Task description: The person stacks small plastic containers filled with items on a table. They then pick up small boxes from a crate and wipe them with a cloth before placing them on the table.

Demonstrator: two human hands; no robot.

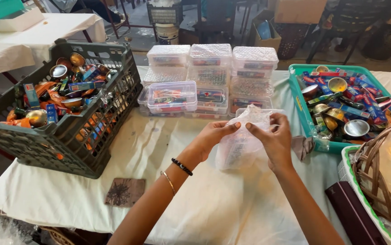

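Note:
Both my hands hold a thin clear plastic bag (240, 145) above the white tablecloth (204, 208). My left hand (213, 136) pinches the bag's top edge from the left. My right hand (272, 136) grips the same edge from the right, and the two thumbs nearly meet. Something small and colourful shows faintly inside the bag. Just behind the bag stands a stack of clear plastic lidded boxes (211, 79) filled with colourful items.
A dark green crate (68, 145) of small metal bowls and colourful packets sits at the left. A teal tray (302, 113) with similar items is at the right. A wicker basket (376, 177) and a maroon box (354, 218) lie at the lower right. A brown patterned card (125, 191) rests on the cloth.

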